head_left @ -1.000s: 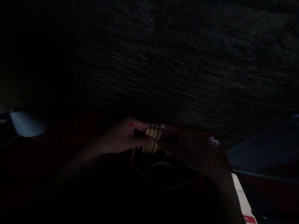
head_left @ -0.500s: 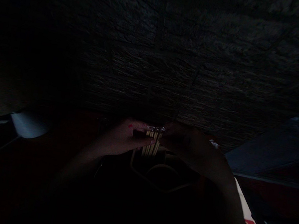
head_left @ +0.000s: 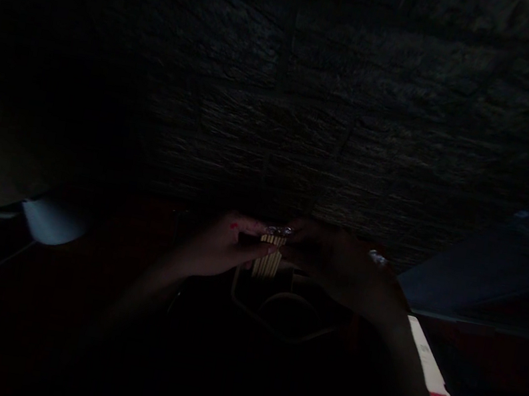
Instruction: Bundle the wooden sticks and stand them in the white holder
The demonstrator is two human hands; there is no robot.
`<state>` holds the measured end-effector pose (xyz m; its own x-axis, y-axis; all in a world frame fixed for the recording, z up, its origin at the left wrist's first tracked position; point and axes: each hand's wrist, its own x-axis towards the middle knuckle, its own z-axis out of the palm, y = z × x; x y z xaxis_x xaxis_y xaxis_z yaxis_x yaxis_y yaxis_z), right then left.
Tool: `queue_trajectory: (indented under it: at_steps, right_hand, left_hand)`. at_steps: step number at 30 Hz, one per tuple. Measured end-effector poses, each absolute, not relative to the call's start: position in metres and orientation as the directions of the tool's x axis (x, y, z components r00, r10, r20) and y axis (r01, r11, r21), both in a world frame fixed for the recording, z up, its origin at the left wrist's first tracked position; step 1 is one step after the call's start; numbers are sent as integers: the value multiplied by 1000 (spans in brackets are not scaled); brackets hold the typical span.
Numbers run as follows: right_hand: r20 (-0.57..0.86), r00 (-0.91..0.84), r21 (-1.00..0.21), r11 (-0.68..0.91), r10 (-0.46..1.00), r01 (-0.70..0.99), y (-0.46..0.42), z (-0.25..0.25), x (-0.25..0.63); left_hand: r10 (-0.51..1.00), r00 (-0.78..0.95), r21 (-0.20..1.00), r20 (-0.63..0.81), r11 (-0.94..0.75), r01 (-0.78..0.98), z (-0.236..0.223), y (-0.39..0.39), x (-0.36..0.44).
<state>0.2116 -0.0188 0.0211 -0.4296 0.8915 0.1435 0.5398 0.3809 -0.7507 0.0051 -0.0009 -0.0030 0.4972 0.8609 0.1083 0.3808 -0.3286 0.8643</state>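
Observation:
Very little light falls on the scene. A short row of thin, pale yellow sticks (head_left: 266, 264) stands side by side in front of me, with crinkled shiny foil (head_left: 281, 230) along its top. From the left, my left hand (head_left: 231, 243) pinches the row, its thumb across the front and its fingers at the foil. My right hand (head_left: 334, 264) is closed at the right end of the same row, with fingertips by the foil. Its fingers are mostly lost in shadow. What the sticks are exactly I cannot tell.
Below the hands is a dark angular rim (head_left: 246, 308) with a rounded shape inside. A rough stone-like wall (head_left: 268, 117) rises beyond. A white strip with a red mark (head_left: 435, 375) lies at right, a pale cup-like object (head_left: 52, 222) at left. Some foil (head_left: 377, 257) shows past my right hand.
The sticks now look more evenly lined up; before, a dark gap and a slanting stick showed near the right end. Both hands keep nearly the same place.

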Motion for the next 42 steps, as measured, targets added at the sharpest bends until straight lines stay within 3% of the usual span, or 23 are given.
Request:
queue_trajectory:
  at_steps: [20,42]
  right_hand:
    - [136,-446,-740,390,885,548,-16,18,213]
    - [101,-463,-741,377,881,556,-16,14,216]
  left_hand:
    - [841,541,885,-12,-242,397,0,-3,5]
    - [817,576,892,-28,-240,384,-6,3,5]
